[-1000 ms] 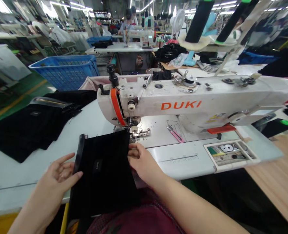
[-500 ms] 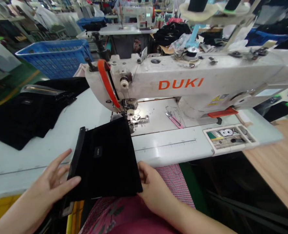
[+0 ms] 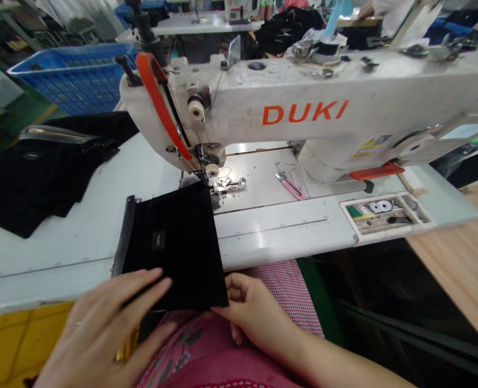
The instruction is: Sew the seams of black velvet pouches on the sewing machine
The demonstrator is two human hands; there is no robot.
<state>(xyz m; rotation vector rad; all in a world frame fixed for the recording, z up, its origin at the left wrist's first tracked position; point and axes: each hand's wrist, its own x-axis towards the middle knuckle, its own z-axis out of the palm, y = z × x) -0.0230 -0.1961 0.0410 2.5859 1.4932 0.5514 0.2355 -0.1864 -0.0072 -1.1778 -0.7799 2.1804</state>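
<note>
A black fabric piece [image 3: 182, 237] with a small dark label [image 3: 158, 240] lies at the front edge of the sewing machine table, its far corner at the needle and presser foot [image 3: 212, 180]. A dark strip [image 3: 124, 231] runs along its left side. My right hand [image 3: 250, 307] pinches the near right corner between thumb and fingers. My left hand [image 3: 109, 323], slightly blurred, is spread over the near left part of the fabric; whether its fingertips touch is unclear. The white sewing machine [image 3: 303, 108] stands beyond, with an orange guard strap at its left end.
Pink thread snips [image 3: 289, 186] lie on the machine bed. A parts tray [image 3: 386, 215] with bobbins is set in the table at right. More black fabric pieces [image 3: 40, 172] are piled at left, before a blue basket [image 3: 73, 75]. A wooden surface [image 3: 461, 264] adjoins at right.
My left hand has moved right from the fabric's left edge to over its near part. My right hand keeps its pinch at the corner. The camera view has tilted down a little.
</note>
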